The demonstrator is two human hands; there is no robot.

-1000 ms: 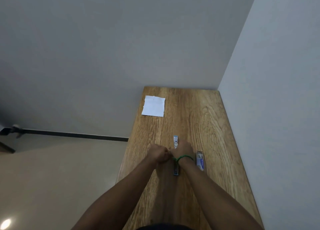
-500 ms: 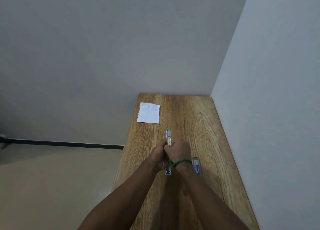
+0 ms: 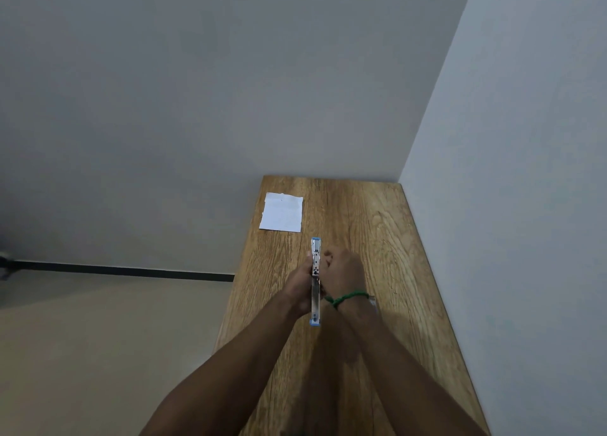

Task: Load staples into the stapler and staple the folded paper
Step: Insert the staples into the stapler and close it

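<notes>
Moved: stapler [image 3: 315, 281] now lifted off the table [image 3: 377, 238], opened out long, between both hands.
Left hand [image 3: 300, 283]: clamped on stapler's left side.
Right hand [image 3: 343, 273]: curled against its right side.
Paper [image 3: 282, 211]: flat, far left corner, well apart.

No readable text anywhere. The stapler [image 3: 315, 279] between my hands shows small dark marks on its metal, too tiny to make out. The folded paper [image 3: 282, 212] carries faint specks, not legible. No labels or numbers I can read
</notes>
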